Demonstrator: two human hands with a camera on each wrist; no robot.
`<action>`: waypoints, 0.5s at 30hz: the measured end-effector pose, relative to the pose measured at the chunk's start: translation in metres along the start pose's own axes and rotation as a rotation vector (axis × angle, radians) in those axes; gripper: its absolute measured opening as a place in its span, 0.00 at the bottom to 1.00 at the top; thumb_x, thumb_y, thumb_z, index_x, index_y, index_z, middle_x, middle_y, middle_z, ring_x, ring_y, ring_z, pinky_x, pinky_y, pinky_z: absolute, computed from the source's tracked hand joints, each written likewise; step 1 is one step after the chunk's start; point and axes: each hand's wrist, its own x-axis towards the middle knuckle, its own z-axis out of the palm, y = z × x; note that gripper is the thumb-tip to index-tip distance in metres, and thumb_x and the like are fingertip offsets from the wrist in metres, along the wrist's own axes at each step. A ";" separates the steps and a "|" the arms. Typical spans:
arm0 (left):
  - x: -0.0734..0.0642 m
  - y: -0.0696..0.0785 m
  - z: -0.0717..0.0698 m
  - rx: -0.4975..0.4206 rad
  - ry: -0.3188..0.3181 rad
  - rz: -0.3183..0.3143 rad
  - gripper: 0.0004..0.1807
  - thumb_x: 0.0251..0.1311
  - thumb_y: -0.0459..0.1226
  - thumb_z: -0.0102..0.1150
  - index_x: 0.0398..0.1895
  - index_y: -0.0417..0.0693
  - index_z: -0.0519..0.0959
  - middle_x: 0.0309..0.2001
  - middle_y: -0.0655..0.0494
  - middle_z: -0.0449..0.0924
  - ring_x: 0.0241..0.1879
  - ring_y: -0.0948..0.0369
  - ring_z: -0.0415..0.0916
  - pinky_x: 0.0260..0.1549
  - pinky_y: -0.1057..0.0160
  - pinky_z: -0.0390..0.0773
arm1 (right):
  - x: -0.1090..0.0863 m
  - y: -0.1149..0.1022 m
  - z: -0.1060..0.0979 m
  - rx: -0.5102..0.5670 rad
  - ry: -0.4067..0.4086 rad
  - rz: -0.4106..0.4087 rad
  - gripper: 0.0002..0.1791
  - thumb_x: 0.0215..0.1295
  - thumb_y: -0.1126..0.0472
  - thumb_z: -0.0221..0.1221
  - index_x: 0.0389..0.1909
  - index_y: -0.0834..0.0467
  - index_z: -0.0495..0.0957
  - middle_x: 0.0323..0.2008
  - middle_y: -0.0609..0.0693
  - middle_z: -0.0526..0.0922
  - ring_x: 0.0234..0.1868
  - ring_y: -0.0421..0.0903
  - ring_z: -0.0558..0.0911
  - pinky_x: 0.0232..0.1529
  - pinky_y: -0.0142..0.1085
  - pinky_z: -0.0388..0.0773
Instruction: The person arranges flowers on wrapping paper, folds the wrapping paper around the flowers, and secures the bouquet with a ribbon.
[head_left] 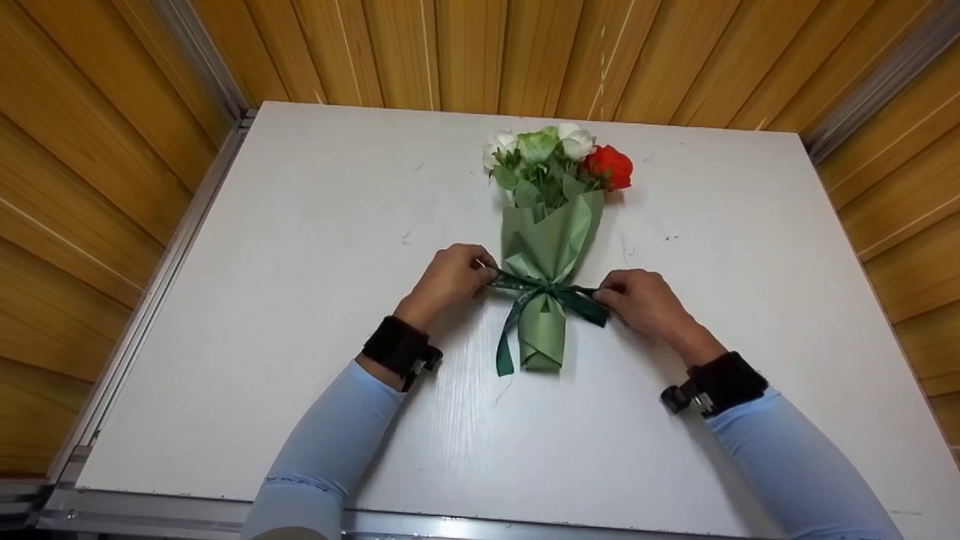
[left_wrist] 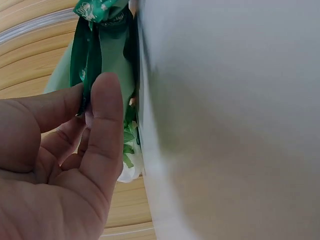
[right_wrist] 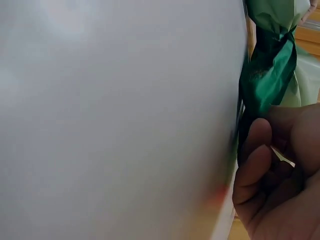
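Observation:
A bouquet in pale green wrapping paper [head_left: 551, 240] lies on the white table, blooms toward the far edge. White flowers [head_left: 576, 142], a light green one and a red flower [head_left: 609, 166] show at its top. A dark green ribbon [head_left: 546, 288] with light print is tied around the narrow waist of the wrap. My left hand [head_left: 456, 276] pinches the ribbon's left part between thumb and finger, and a tail hangs below it toward me. On the other side my right hand [head_left: 643, 298] pinches the ribbon's right part, whose broad end shows beside the fingertips.
The white tabletop [head_left: 300, 300] has small dark marks and scuffs. Wood-patterned panels [head_left: 472, 56] rise behind it and at both sides, with metal rails [head_left: 187, 195] along the edges. Black wrist straps with cameras [head_left: 727, 382] sit on both forearms, near the table surface.

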 end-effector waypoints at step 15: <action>-0.006 0.004 0.000 0.000 -0.080 0.072 0.13 0.68 0.30 0.66 0.54 0.48 0.85 0.40 0.49 0.87 0.32 0.60 0.83 0.32 0.68 0.77 | -0.028 -0.005 0.003 -0.030 -0.063 -0.043 0.14 0.68 0.52 0.71 0.46 0.56 0.83 0.35 0.49 0.82 0.36 0.47 0.77 0.38 0.38 0.72</action>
